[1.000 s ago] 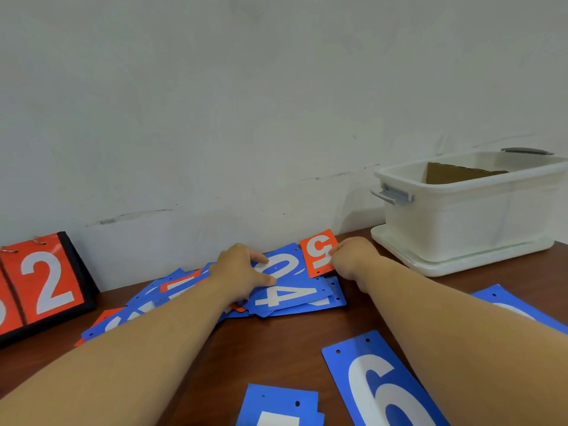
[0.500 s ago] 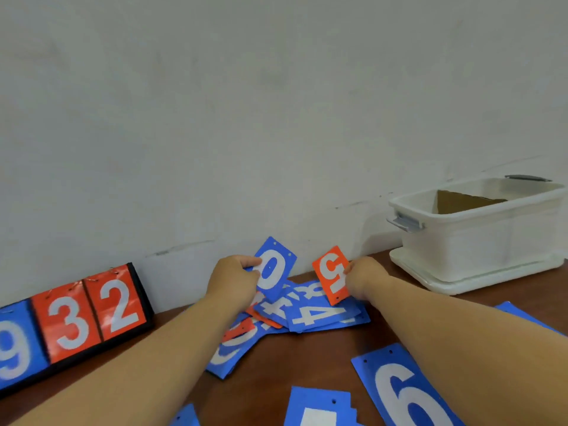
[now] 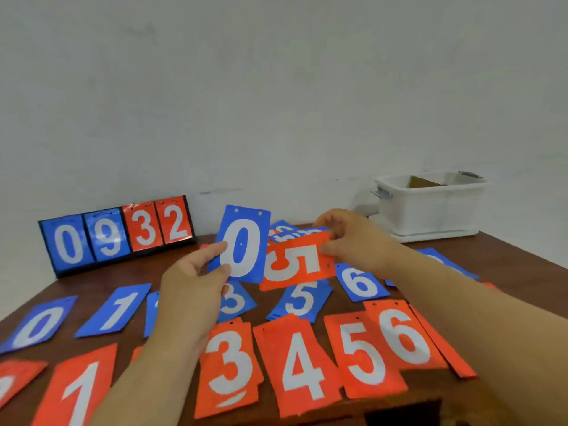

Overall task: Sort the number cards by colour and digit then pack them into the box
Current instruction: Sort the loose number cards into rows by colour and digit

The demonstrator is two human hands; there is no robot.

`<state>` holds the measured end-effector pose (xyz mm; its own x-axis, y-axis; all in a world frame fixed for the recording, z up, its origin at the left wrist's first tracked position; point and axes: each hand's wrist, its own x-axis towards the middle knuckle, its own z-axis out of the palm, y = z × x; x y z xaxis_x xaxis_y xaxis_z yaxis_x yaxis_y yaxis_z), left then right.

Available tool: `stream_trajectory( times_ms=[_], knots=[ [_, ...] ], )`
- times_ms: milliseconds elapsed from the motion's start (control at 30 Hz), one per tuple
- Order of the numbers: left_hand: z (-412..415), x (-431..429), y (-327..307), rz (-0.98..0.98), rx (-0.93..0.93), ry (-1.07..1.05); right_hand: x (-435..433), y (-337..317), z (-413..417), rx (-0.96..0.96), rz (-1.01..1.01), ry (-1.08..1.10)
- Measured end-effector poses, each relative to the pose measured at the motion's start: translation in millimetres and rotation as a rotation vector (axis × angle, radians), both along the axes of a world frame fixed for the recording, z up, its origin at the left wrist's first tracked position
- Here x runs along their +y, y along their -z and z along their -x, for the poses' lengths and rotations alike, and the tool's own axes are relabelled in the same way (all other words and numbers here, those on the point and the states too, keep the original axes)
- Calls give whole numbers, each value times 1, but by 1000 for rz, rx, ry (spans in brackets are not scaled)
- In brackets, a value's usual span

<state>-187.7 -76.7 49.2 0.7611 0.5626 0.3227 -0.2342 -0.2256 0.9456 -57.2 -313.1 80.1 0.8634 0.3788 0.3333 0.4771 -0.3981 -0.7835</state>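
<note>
Two cards are held up above the counter [image 3: 172, 269]: the left hand [image 3: 193, 281] has its fingers [image 3: 215, 250] pinched on a blue 0 card [image 3: 242, 244], upright, and the right hand [image 3: 353, 241] grips an orange 5 card [image 3: 296, 261] by its far edge, tilted, its near edge tucked behind the blue one. Below them lie rows of blue and orange cards, sorted by digit. A scoreboard stand [image 3: 116, 235] reading 0932 leans at the wall, and the white box [image 3: 430, 207] sits far right.
</note>
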Motion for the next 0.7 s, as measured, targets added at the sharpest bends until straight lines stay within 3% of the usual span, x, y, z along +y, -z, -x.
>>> stream_trajectory(
  times_ms=[100,200,267,400,467,533,700],
  knots=[
    [35,-14,22,-8,27,-19,-17,4,20,13,-211,72],
    [51,-25,39,5,65,-9,-32,6,31,38,-195,60],
    [53,-30,48,23,94,1,-40,6,39,102,-77,-45],
    [53,-38,58,78,120,21,-44,17,43,71,492,-211],
    [52,-41,58,111,141,48,-39,27,39,54,665,-243],
    [50,-42,59,144,161,67,-33,36,36,1,768,-240],
    [50,-37,58,143,149,102,-28,64,19,-96,751,-106]
  ],
)
